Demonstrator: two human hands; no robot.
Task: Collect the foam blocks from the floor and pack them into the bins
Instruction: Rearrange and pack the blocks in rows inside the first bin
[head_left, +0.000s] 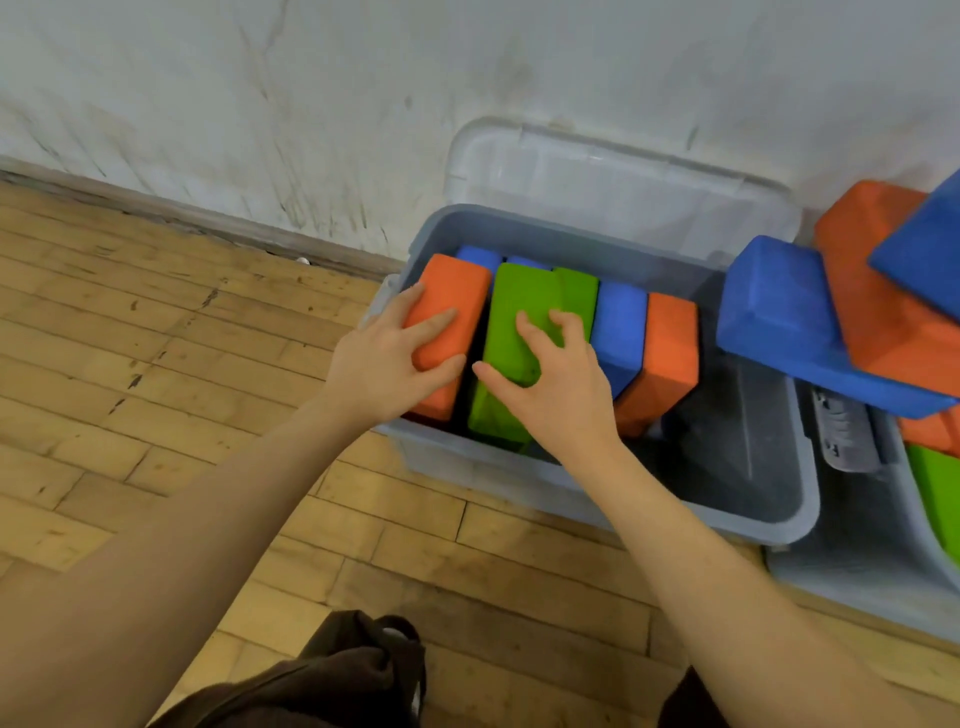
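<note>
A grey plastic bin (753, 514) stands on the wood floor against the wall, with foam blocks on edge in its left half. My left hand (389, 358) grips the orange block (452, 306) at the bin's left end, thumb under its near end and fingers over the top. My right hand (550, 379) lies on the green block (514, 332) beside it, fingers curled over its top face. To the right of these stand a second green block (576, 293), a blue block (621, 332) and another orange block (670, 343). Two blue blocks (480, 255) show behind them.
The bin's clear lid (613, 176) leans against the wall. A second bin (857, 551) at the right holds a pile of blue (779, 306), orange (883, 312) and green (940, 493) blocks. The first bin's right half is bare. My knees are at the bottom edge.
</note>
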